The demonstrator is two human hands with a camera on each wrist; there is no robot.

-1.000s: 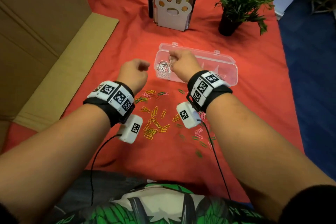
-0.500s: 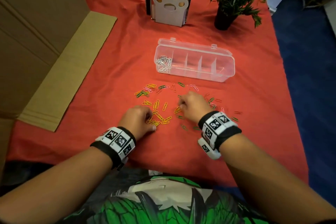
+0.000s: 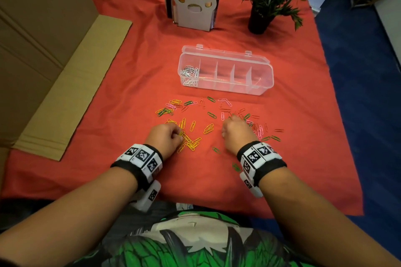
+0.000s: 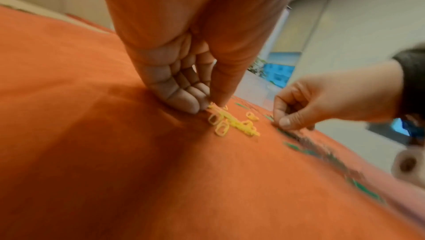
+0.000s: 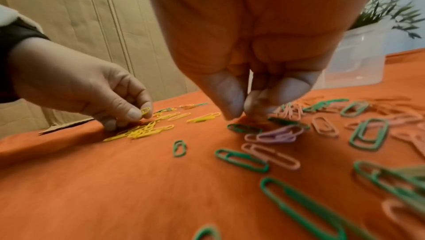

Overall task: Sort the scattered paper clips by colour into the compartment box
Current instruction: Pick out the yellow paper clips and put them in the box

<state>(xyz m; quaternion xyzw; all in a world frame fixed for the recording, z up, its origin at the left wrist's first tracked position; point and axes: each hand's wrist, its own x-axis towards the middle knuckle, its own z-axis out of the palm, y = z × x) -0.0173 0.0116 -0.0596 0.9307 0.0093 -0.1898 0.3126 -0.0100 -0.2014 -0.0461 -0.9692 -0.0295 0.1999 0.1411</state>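
**Yellow and orange clips being gathered, box well ahead**

Since half a second ago little has shifted: both hands remain low on the red cloth (image 3: 108, 97) among the clips, and the right hand has been edged slightly forward and to its own right.

Largest first. The compartment box (image 3: 263, 84) is seen well ahead of both hands, lid open. White clips (image 3: 191, 72) are held in its leftmost compartment; the other compartments look bare. Between box and hands the mixed scatter is spread: green clips (image 5: 241, 160) and pink clips (image 5: 276, 157) near and behind the right hand, the yellow clips (image 3: 191, 142) just beside the left.

Left hand (image 3: 166, 137): fingers curled down onto the yellow pile, one yellow clip pinched between thumb and forefinger in the right wrist view.

Right hand (image 3: 236, 131): thumb and fingertips (image 5: 230, 96) brought together at the cloth, apparently over an orange clip. Whether it is actually gripped cannot be told; clip and cloth are too close in colour.

Doing the step well, as a judgement:
- One colour per hand should be kept; several clips should be collected before a trip to the box.
- Clips lie flat, so an end should be tipped up with a nail or the clip slid into a bunch, not pinched from above.
- Linked clips should be separated before dropping.
- Cloth should not be dragged; neighbouring piles would be mixed.
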